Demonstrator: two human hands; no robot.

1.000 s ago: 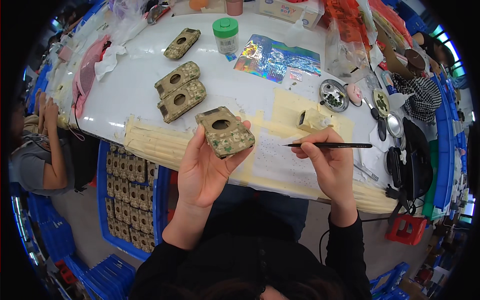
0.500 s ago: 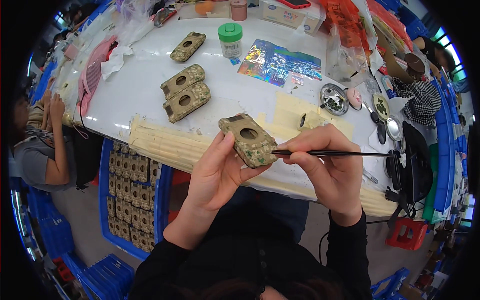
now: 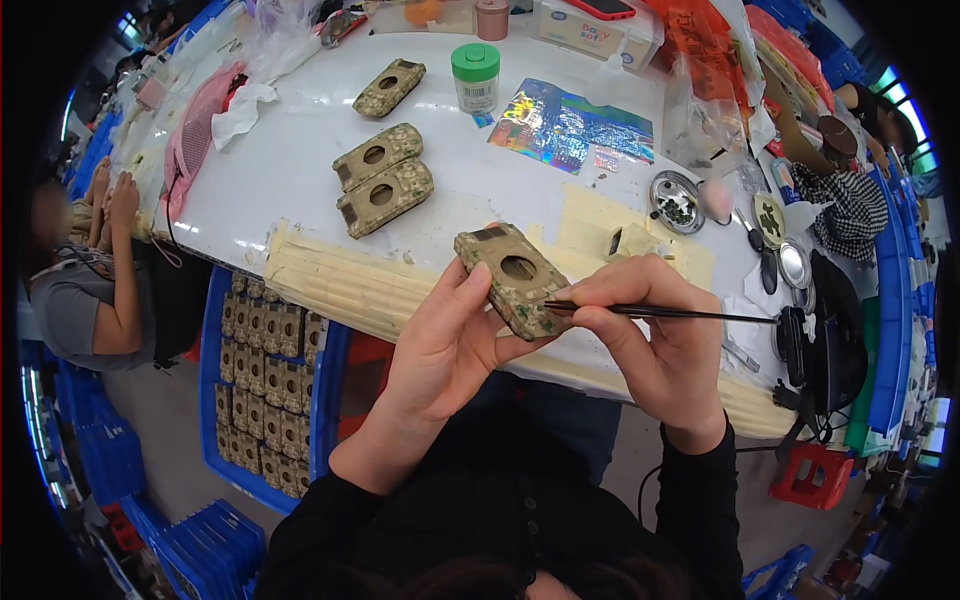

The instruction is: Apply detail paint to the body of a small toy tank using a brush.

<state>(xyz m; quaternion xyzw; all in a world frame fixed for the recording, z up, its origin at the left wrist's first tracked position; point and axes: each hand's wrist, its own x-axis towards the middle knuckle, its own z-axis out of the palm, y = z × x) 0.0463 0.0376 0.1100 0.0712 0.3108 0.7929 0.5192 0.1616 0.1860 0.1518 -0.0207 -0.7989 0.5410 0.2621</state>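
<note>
My left hand (image 3: pixel 440 345) holds a camouflage-patterned toy tank hull (image 3: pixel 490 258), tilted, its round hole facing up and small green patches near its right end. My right hand (image 3: pixel 650 350) pinches slim black tweezers (image 3: pixel 690 313), whose tips touch or nearly touch the hull's right edge. Whether anything sits between the tips is too small to tell. On the table beyond, two similar hulls (image 3: pixel 395 190) lie side by side, with another hull (image 3: pixel 389 87) farther back. A round metal dish (image 3: pixel 656 190) of small dark green bits stands to the right.
Below the table's left side, a blue crate (image 3: pixel 318 400) holds many hulls in rows. A green-lidded jar (image 3: pixel 475 80) and a shiny holographic sheet (image 3: pixel 545 125) lie farther back. A black bag (image 3: pixel 835 330) is at the right. A person in grey (image 3: pixel 90 310) sits to the left.
The view has shifted slightly, so the table things appear a little farther right. Both hands keep their grips, and the tweezers stay at the hull's right end.
</note>
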